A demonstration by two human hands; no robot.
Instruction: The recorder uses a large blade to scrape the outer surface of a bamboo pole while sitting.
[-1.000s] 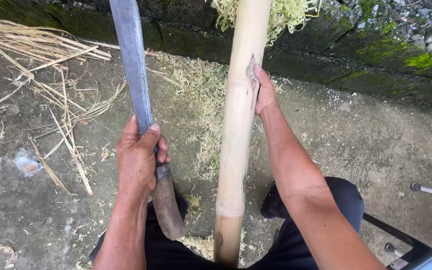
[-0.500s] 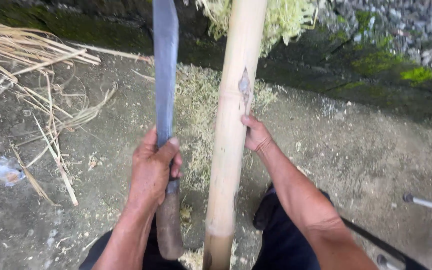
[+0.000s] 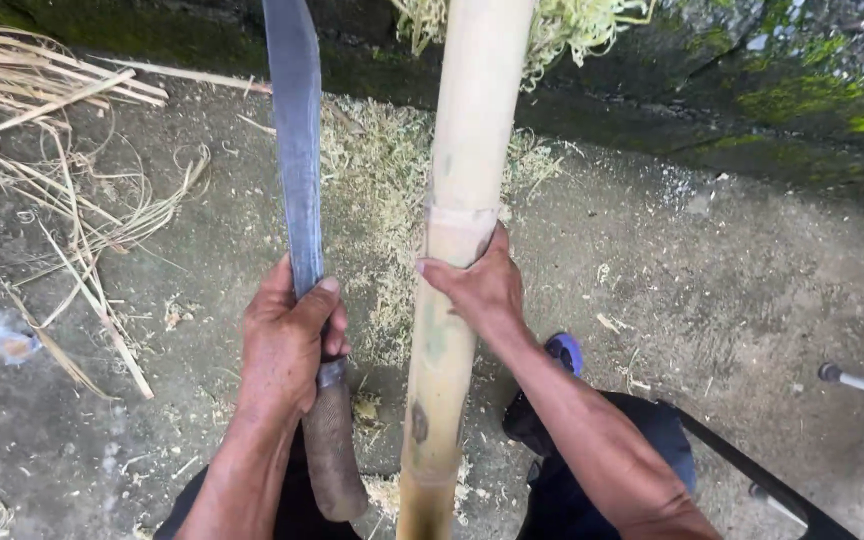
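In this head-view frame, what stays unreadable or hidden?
- Blade tip: cut off by the top edge.
- Bamboo pole: both ends run past the top and bottom edges.
- Right hand fingers: wrapped behind the pole.
- Knife handle: upper part covered by the left hand.
- Pale scrap on the ground: too blurred to identify.

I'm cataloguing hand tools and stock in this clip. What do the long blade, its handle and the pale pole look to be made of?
Blade: apparently steel, dull blue-grey, matte and worn, not polished.
Handle: brown, rough and round; probably wood, though the left hand covers its top.
Pole: bamboo, pale yellow-tan and smooth, with a ringed node where the right hand grips it and greenish patches lower down.
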